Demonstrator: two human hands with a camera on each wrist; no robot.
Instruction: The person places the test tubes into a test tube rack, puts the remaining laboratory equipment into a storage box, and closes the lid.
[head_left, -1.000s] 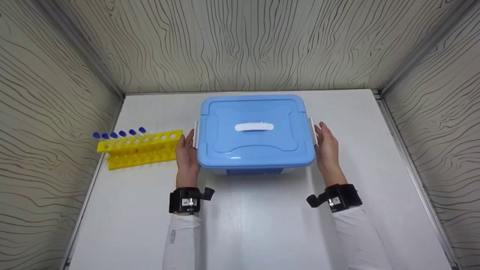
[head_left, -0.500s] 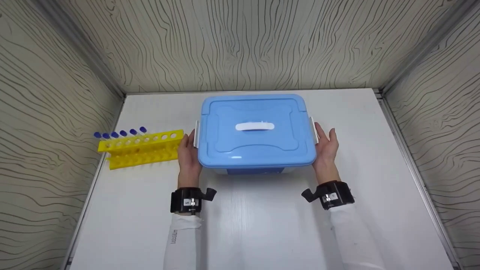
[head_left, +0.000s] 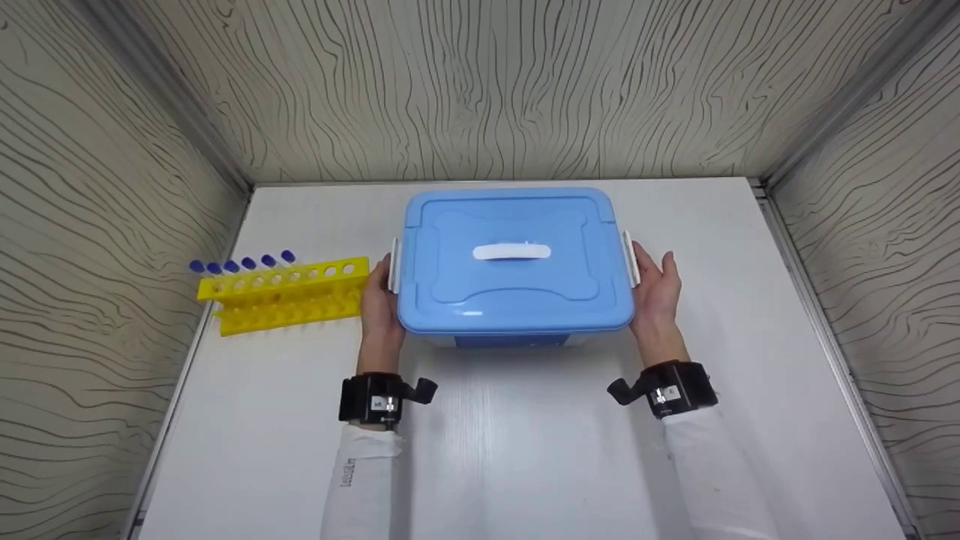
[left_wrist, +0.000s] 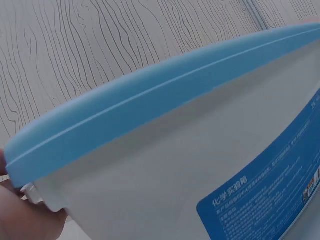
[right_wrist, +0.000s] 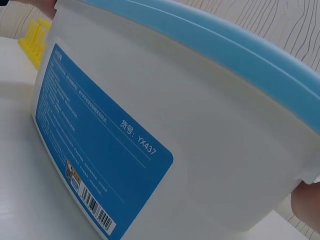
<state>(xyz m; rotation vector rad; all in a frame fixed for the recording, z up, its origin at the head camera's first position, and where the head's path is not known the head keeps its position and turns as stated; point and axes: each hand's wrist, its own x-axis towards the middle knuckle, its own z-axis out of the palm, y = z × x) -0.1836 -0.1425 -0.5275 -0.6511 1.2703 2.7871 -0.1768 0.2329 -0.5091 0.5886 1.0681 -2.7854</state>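
Note:
A storage box with a light blue lid (head_left: 517, 217) stands on the table between my hands. Its translucent body (left_wrist: 135, 165) bears a dark blue printed label (right_wrist: 95, 135). White latches are on both short sides, and a white carry handle (head_left: 511, 251) lies on the lid. My left hand (head_left: 381, 304) holds the box at the left latch (head_left: 395, 265), with its fingers partly hidden under the rim. On the other side my right hand (head_left: 657, 300) grips beneath the right latch (head_left: 631, 259). Its thumb stands away from the box, and the other fingertips are hidden.
A yellow test tube rack (head_left: 289, 289) stands on the left, close to my left hand. Several tubes with blue caps (head_left: 250, 263) lean in its left holes. Wood-grain walls (head_left: 510, 90) surround the white table (head_left: 517, 450) at the back and sides.
My right hand has moved in toward the box's right side, and its thumb has spread away from the latch. The box, rack and left hand stay almost in place.

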